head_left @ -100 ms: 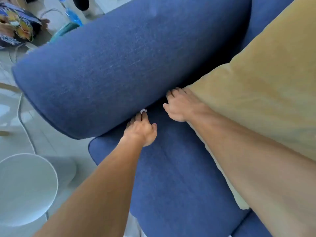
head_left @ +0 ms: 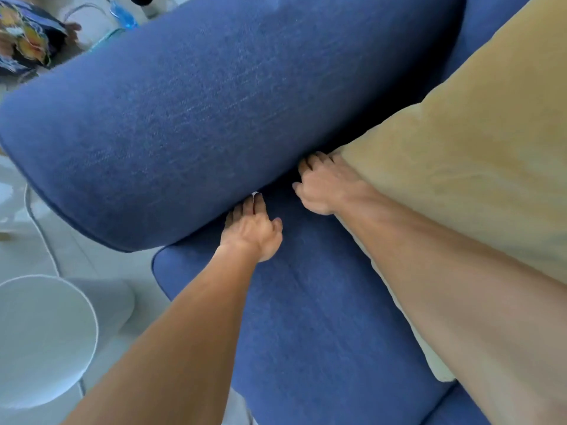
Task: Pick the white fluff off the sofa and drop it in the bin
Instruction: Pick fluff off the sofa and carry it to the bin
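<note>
Blue armrest [head_left: 199, 124] hides fluff [head_left: 254, 194] | left hand [head_left: 251, 233] fingers maybe pinching | right hand [head_left: 325, 185] spread

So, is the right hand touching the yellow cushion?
Touching. In the head view, the right hand lies against the lower corner of the yellow cushion, with no gap between the back of the hand and the fabric.

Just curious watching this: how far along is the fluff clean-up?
Early. Nothing looks binned yet. The left hand reaches a white fluff bit at the crease under the sofa armrest; the right hand presses beside the yellow cushion. Lifting and binning remain.
</note>
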`<action>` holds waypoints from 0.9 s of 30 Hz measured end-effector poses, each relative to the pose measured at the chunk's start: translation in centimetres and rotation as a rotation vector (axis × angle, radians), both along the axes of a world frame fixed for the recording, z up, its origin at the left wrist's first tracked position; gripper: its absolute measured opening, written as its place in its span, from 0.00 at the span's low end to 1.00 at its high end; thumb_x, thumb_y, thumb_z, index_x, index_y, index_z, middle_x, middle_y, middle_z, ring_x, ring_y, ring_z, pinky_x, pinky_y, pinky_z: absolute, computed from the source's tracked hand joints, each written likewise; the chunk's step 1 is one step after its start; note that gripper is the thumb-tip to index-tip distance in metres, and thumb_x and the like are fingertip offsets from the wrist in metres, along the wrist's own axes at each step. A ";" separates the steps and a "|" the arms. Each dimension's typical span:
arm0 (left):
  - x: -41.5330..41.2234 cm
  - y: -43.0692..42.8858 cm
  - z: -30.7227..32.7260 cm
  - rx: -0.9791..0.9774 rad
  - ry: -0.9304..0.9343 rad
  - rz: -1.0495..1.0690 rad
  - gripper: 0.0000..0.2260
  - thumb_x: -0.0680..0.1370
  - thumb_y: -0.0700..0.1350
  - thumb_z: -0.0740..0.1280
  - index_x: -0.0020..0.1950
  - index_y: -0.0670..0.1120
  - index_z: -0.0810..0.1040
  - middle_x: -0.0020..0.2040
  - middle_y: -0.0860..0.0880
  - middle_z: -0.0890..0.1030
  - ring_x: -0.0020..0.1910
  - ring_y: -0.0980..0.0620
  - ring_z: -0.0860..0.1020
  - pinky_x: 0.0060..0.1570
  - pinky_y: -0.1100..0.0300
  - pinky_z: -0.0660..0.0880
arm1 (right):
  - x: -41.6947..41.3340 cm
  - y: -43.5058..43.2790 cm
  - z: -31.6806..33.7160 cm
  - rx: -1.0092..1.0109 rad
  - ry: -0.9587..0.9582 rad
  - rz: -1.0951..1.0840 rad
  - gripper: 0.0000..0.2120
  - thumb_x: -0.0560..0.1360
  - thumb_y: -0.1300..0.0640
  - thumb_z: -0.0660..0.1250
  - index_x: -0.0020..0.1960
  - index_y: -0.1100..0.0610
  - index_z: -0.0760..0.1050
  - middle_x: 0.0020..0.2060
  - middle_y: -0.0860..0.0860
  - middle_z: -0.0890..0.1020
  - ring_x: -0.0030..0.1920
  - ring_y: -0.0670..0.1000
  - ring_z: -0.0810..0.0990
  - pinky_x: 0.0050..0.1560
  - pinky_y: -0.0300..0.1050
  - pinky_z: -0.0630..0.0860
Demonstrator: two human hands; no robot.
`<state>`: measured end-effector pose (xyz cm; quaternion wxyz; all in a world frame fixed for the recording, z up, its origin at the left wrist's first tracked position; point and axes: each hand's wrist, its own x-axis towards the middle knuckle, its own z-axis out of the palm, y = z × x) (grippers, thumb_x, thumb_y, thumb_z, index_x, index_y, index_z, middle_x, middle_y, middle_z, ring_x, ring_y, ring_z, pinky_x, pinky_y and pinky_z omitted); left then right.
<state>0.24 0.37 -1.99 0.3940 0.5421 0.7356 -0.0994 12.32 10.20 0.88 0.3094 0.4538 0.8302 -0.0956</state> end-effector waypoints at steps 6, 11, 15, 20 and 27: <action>0.3 -0.5 -1.8 0.068 0.044 0.006 0.30 0.82 0.55 0.52 0.79 0.41 0.48 0.78 0.44 0.54 0.77 0.45 0.53 0.75 0.50 0.49 | 3.0 -0.8 -1.8 -0.058 -0.085 -0.101 0.28 0.82 0.48 0.51 0.77 0.61 0.54 0.73 0.59 0.62 0.71 0.59 0.64 0.67 0.51 0.61; 0.4 -0.5 -2.8 0.089 0.027 0.087 0.29 0.82 0.56 0.53 0.79 0.43 0.52 0.76 0.45 0.56 0.73 0.42 0.60 0.73 0.50 0.56 | 1.2 0.8 -1.6 -0.094 -0.164 -0.088 0.32 0.74 0.57 0.63 0.75 0.55 0.57 0.68 0.55 0.62 0.62 0.62 0.71 0.57 0.56 0.69; 0.7 -1.2 -3.9 0.188 0.057 0.091 0.27 0.82 0.56 0.54 0.76 0.42 0.59 0.73 0.46 0.59 0.69 0.43 0.65 0.70 0.50 0.62 | -0.1 1.4 -3.0 -0.095 -0.291 0.024 0.40 0.69 0.59 0.65 0.77 0.47 0.51 0.69 0.55 0.60 0.66 0.63 0.65 0.65 0.73 0.60; 0.2 -1.2 -5.2 0.283 0.071 -0.005 0.27 0.81 0.56 0.56 0.75 0.42 0.61 0.73 0.45 0.64 0.68 0.44 0.68 0.68 0.52 0.62 | -0.2 1.8 -5.8 -0.122 -0.315 0.105 0.46 0.68 0.57 0.67 0.79 0.51 0.44 0.76 0.55 0.55 0.75 0.60 0.55 0.70 0.61 0.54; 0.1 -0.6 -5.7 0.229 0.183 -0.129 0.28 0.80 0.59 0.52 0.73 0.40 0.63 0.72 0.43 0.63 0.69 0.42 0.65 0.69 0.52 0.58 | -0.7 2.6 -5.7 -0.177 -0.355 0.123 0.44 0.68 0.57 0.67 0.78 0.57 0.49 0.75 0.58 0.56 0.75 0.59 0.56 0.73 0.61 0.50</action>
